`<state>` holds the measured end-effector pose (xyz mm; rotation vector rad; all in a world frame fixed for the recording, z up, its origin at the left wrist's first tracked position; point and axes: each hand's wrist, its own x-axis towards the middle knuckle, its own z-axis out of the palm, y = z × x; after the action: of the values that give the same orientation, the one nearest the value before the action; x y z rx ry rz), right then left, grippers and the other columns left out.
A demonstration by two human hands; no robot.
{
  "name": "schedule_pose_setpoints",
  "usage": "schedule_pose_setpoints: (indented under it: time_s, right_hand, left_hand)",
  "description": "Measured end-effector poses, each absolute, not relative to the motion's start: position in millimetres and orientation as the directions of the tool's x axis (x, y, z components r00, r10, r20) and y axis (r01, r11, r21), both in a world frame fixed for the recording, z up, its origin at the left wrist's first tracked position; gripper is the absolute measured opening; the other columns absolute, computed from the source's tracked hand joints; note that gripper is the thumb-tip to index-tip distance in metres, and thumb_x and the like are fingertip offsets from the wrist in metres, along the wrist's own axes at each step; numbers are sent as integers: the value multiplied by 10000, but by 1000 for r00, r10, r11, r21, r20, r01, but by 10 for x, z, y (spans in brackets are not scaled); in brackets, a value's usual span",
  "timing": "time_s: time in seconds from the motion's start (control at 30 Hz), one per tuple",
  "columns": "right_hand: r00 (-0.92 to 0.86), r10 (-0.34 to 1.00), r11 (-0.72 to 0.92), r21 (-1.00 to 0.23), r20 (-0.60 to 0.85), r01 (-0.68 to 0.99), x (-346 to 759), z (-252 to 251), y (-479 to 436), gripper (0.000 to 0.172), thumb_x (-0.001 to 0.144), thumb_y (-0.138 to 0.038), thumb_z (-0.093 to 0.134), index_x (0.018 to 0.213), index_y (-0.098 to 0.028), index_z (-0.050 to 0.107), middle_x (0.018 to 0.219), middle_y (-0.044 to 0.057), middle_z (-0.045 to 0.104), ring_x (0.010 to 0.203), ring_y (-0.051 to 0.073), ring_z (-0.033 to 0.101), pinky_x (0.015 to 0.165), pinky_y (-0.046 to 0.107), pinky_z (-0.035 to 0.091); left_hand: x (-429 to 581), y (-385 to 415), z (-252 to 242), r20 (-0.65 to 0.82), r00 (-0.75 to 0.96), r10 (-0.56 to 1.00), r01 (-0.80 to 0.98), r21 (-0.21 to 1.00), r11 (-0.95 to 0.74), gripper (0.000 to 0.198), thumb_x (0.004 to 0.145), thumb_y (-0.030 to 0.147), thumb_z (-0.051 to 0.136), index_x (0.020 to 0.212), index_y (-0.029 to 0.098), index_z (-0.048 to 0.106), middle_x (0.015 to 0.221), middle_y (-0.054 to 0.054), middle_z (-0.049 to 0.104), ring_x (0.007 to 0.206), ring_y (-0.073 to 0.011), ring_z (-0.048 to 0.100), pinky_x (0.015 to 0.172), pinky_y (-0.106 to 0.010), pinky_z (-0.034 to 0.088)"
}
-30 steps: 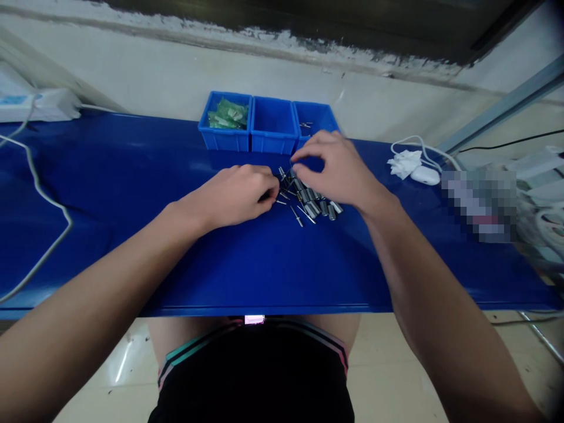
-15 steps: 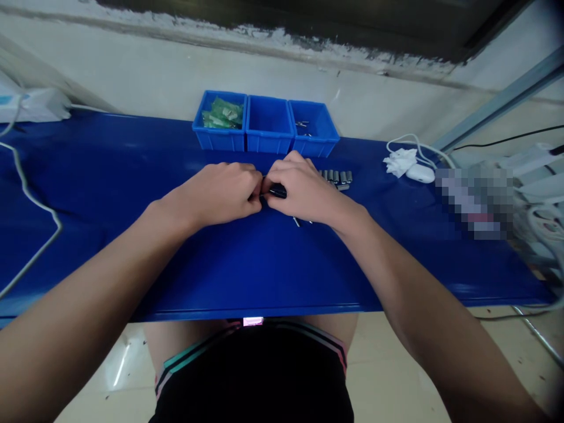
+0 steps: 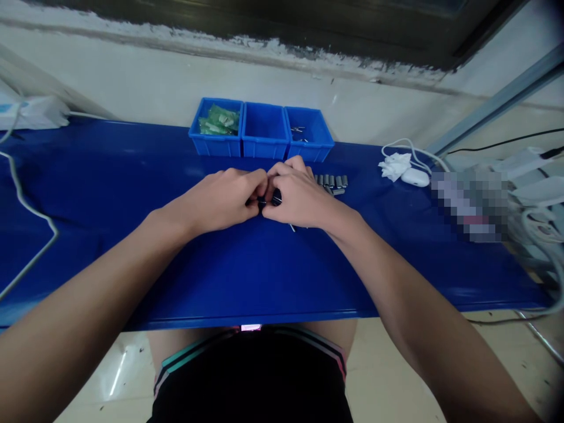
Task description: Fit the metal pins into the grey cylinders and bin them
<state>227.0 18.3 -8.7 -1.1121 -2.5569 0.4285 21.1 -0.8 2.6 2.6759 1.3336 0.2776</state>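
Note:
My left hand (image 3: 222, 197) and my right hand (image 3: 302, 197) meet fingertip to fingertip above the blue tabletop, both with curled fingers. In the right hand's grip sits a small dark, shiny piece (image 3: 277, 198), mostly covered by the fingers. The left hand pinches at its near end; what it holds, if anything, is hidden. Just beyond my right hand lie several short silvery metal cylinders (image 3: 331, 181), partly blocked by that hand. A thin metal pin (image 3: 292, 228) pokes out on the table below the right palm.
Three joined blue bins stand behind my hands: the left bin (image 3: 215, 145) holds green plastic packets, the right bin (image 3: 311, 151) a few metal pins, with the middle bin (image 3: 264, 148) between. Crumpled tissue (image 3: 395, 167) and a white case (image 3: 415, 178) lie right. A white cable (image 3: 33, 214) runs left.
The view has shifted slightly. My fingers have changed their grip a little, and the thumbs and the dark piece sit at a slightly different angle. Both hands stay together.

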Motion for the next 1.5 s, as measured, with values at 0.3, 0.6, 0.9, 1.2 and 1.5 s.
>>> schedule_pose_setpoints:
  time_s: [0.3,0.6,0.9,1.2,1.5]
  right_hand:
    - [-624,751,651,-398,215,646,2315,-117,207,118,823,-287,695,735,-224,648,1186,105,642,1219,373,446,963,574,386]
    - [-547,768,640,-446,334,626,2408,-58,247,105,944,-294,642,873,-243,701,1232,89,658,1257,345,489,1061,562,396]
    - [-545,714,700,-424,440,574,2319,-21,225,152,981,-259,577,1036,-271,719,1087,43,717,1056,277,603,991,477,441]
    - [-438,705,704,-480,557,524,2334,-67,257,218,1017,-280,560,1109,-234,752,1025,45,763,966,236,657,913,424,502]
    - [-433,667,740,-476,606,475,2305,-106,253,195,1020,-282,582,1089,-234,759,926,18,742,852,191,644,848,368,487]
  left_hand:
    - [153,39,-7,122,574,810,778,230,-585,151,890,294,588,1033,250,606,953,-47,740,796,-250,693,632,-333,460]
    - [117,50,19,252,525,813,790,211,-576,290,1053,357,438,1097,239,699,1089,-100,708,962,-289,696,845,-426,545]
    - [175,18,55,354,479,803,773,263,-577,338,1081,394,431,1111,210,713,1193,-116,697,1137,-314,669,985,-477,545]
    - [183,29,33,433,391,812,761,345,-550,813,971,835,337,1520,279,562,1599,-65,496,1473,-446,435,1188,-675,415]
    - [205,14,3,395,486,780,677,394,-621,1015,883,950,340,1689,335,288,1759,-18,230,1621,-495,64,1298,-758,97]
